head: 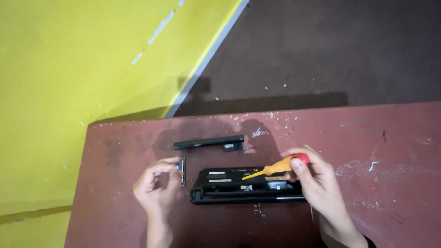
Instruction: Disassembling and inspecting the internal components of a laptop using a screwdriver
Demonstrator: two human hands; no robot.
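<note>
While hands work, battery bar [209, 143] lies behind laptop [243, 186]; unobstructed.

On the desk [376, 138], the laptop [243, 186] lies near your front edge; the battery [209, 143] lies behind it, toward the far edge.

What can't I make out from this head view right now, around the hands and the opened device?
Head view:
- Screwdriver tip: too small and dark against the black device to see what it touches.
- Right hand covers the device's right end.
- Small flat part in the left hand: too small to identify.
- Long black bar on the table: details blurred.
- Both forearms cut off by the bottom edge.
</note>
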